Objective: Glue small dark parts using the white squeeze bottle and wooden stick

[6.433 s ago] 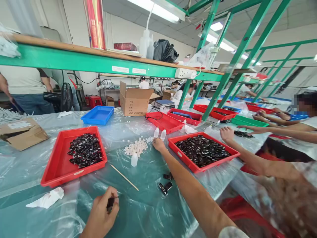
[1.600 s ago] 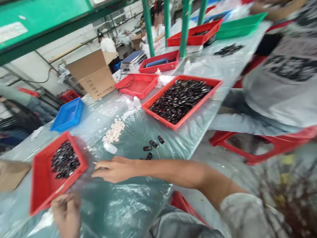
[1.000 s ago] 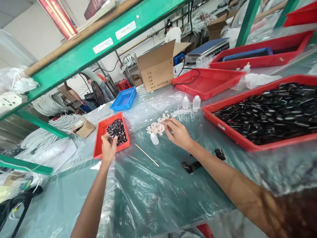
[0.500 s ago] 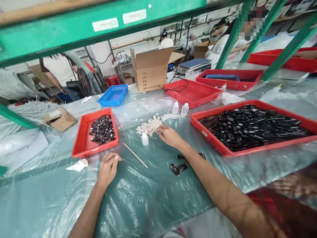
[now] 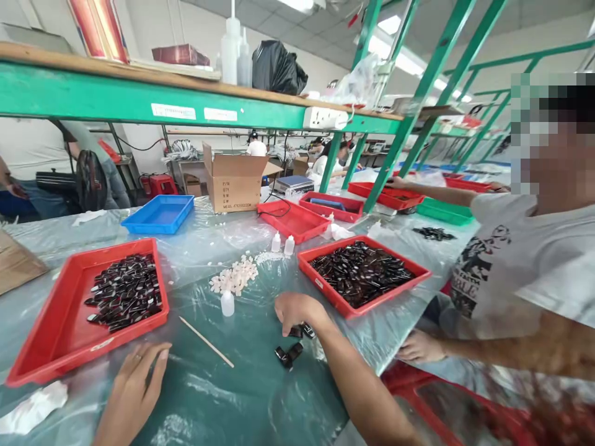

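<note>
My right hand is curled, thumb down, above the green table covering, with a few glossy black pieces right under and beside its fingertips. What it pinches, if anything, is hidden. More black pieces lie just in front of it. My left hand rests near the front left with fingers stretched out and nothing in them. Between the hands lies a thin wooden stick. Behind the stick stands a small white bottle, beside a pile of small whitish pieces.
Red trays of black pieces stand at left and right. Farther back are two dropper bottles, a blue tray and a cardboard box. A green shelf beam crosses above. A co-worker sits at right.
My right hand has moved from the whitish pile toward me, to the black pieces. My left hand's fingers have straightened. The view has tilted up and turned right, bringing the co-worker into sight.
</note>
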The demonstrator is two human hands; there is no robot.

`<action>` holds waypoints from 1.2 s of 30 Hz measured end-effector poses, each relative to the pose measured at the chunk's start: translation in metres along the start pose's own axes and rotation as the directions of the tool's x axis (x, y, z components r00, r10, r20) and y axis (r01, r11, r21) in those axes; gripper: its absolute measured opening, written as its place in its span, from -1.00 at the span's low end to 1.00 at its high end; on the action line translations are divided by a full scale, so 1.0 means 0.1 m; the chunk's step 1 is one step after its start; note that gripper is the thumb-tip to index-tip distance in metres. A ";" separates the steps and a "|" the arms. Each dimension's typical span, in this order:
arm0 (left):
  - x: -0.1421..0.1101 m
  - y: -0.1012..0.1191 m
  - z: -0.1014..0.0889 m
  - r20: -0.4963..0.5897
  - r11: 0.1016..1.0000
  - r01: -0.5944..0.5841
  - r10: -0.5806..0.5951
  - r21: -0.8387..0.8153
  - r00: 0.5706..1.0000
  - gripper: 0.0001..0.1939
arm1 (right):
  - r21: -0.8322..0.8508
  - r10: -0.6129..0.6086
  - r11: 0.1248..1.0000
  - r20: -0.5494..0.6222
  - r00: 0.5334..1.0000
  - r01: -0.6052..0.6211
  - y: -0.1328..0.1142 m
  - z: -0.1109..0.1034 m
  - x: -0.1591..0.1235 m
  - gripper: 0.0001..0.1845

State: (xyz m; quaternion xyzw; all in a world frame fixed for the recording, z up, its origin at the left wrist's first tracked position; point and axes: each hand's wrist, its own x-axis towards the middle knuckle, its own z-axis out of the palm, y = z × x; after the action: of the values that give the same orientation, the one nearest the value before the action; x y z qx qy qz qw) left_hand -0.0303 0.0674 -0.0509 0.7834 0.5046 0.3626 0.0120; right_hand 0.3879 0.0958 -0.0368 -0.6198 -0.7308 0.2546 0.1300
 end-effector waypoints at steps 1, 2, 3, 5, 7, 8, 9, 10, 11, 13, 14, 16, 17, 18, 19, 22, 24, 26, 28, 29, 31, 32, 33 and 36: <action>0.00 -0.02 0.00 -0.010 1.000 0.001 -0.001 0.004 1.000 -0.71 | 0.020 0.049 0.999 0.044 0.998 -0.050 -0.02 0.01 0.01 -0.67; 0.01 -0.03 -0.01 -0.018 1.000 0.001 -0.001 0.006 1.000 -0.71 | 0.031 0.104 0.994 0.101 0.989 -0.108 -0.04 0.01 0.01 -0.68; 0.01 -0.02 -0.01 -0.024 1.000 0.000 0.000 0.008 1.000 -0.71 | 0.037 0.156 0.986 0.156 0.975 -0.164 -0.05 0.01 0.01 -0.68; 0.02 0.00 -0.02 -0.029 1.000 -0.014 0.014 0.009 0.999 -0.72 | 0.053 0.215 0.971 0.227 0.950 -0.233 -0.08 0.00 0.00 -0.65; 0.01 0.06 -0.02 -0.024 1.000 -0.027 0.027 0.010 0.999 -0.72 | 0.042 0.235 0.965 0.297 0.925 -0.259 -0.09 -0.01 -0.03 -0.64; 0.00 0.09 -0.03 -0.017 1.000 -0.030 0.030 0.009 0.999 -0.72 | 0.024 0.231 0.967 0.339 0.912 -0.254 -0.10 -0.01 -0.05 -0.65; -0.01 0.12 -0.03 -0.007 1.000 -0.031 0.031 -0.001 1.000 -0.73 | 0.003 0.218 0.971 0.383 0.897 -0.237 -0.11 -0.01 -0.06 -0.66; -0.02 0.15 -0.03 0.007 0.999 -0.029 0.029 -0.015 1.000 -0.73 | -0.018 0.197 0.978 0.430 0.881 -0.210 -0.12 -0.01 -0.06 -0.69; -0.04 0.18 -0.04 0.023 0.999 -0.025 0.026 -0.033 0.999 -0.74 | -0.031 0.169 0.984 0.472 0.865 -0.175 -0.13 -0.01 -0.06 -0.72; -0.06 0.24 -0.06 0.047 0.997 -0.020 0.023 -0.071 0.999 -0.76 | -0.013 0.083 0.996 0.530 0.844 -0.090 -0.16 -0.03 -0.04 -0.74; -0.08 0.27 -0.06 0.063 0.996 -0.018 0.024 -0.088 0.998 -0.77 | 0.022 0.027 0.999 0.541 0.840 -0.046 -0.18 -0.04 -0.03 -0.75; -0.10 0.35 -0.07 0.105 0.993 -0.016 0.029 -0.118 0.994 -0.78 | 0.136 -0.109 0.990 0.516 0.850 0.045 -0.23 -0.07 0.00 -0.75; -0.11 0.39 -0.07 0.129 0.990 -0.016 0.034 -0.137 0.991 -0.79 | 0.207 -0.182 0.974 0.477 0.860 0.091 -0.26 -0.07 0.01 -0.75; -0.12 0.44 -0.07 0.153 0.988 -0.015 0.038 -0.155 0.987 -0.80 | 0.281 -0.251 0.950 0.428 0.868 0.136 -0.30 -0.07 0.01 -0.74; -0.13 0.49 -0.07 0.176 0.985 -0.011 0.042 -0.173 0.984 -0.82 | 0.354 -0.312 0.919 0.373 0.874 0.177 -0.35 -0.06 0.02 -0.74; -0.16 0.65 -0.05 0.227 0.976 0.011 0.040 -0.220 0.973 -0.86 | 0.540 -0.431 0.798 0.205 0.879 0.266 -0.52 0.09 0.02 -0.65; -0.20 0.76 -0.02 0.265 0.942 0.093 -0.004 -0.323 0.964 -0.89 | 0.634 -0.450 0.714 0.092 0.888 0.297 -0.65 0.28 0.01 -0.58; -0.24 0.87 0.01 0.307 0.846 0.225 -0.077 -0.484 0.949 -0.79 | 0.700 -0.431 0.641 -0.014 0.902 0.316 -0.80 0.53 -0.02 -0.57; -0.27 0.94 0.06 0.324 0.721 0.334 -0.159 -0.607 0.933 -0.72 | 0.740 -0.403 0.582 -0.098 0.910 0.338 -0.93 0.80 -0.07 -0.59; -0.29 0.97 0.08 0.315 0.668 0.371 -0.210 -0.645 0.926 -0.74 | 0.751 -0.395 0.559 -0.130 0.909 0.351 -1.00 0.92 -0.10 -0.60; -0.30 0.98 0.11 0.279 0.599 0.416 -0.311 -0.685 0.908 -0.84 | 0.758 -0.389 0.530 -0.181 0.903 0.380 -1.11 1.11 -0.16 -0.59; -0.30 0.98 0.12 0.267 0.564 0.432 -0.354 -0.704 0.896 -0.88 | 0.754 -0.389 0.524 -0.203 0.898 0.397 -1.15 1.17 -0.19 -0.58; -0.30 0.97 0.12 0.257 0.539 0.441 -0.384 -0.718 0.887 -0.90 | 0.742 -0.390 0.525 -0.225 0.893 0.417 -1.17 1.19 -0.21 -0.57; -0.27 0.92 0.09 0.227 0.528 0.433 -0.411 -0.730 0.883 -0.88 | 0.663 -0.361 0.581 -0.309 0.880 0.472 -1.12 1.06 -0.20 -0.61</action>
State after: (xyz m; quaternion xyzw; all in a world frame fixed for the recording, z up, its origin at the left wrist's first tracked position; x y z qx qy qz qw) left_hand 0.0409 0.0036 -0.0377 0.5628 0.4771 0.5163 0.4348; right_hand 0.2440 0.0429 -0.0636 -0.3444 -0.6842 0.4388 0.4698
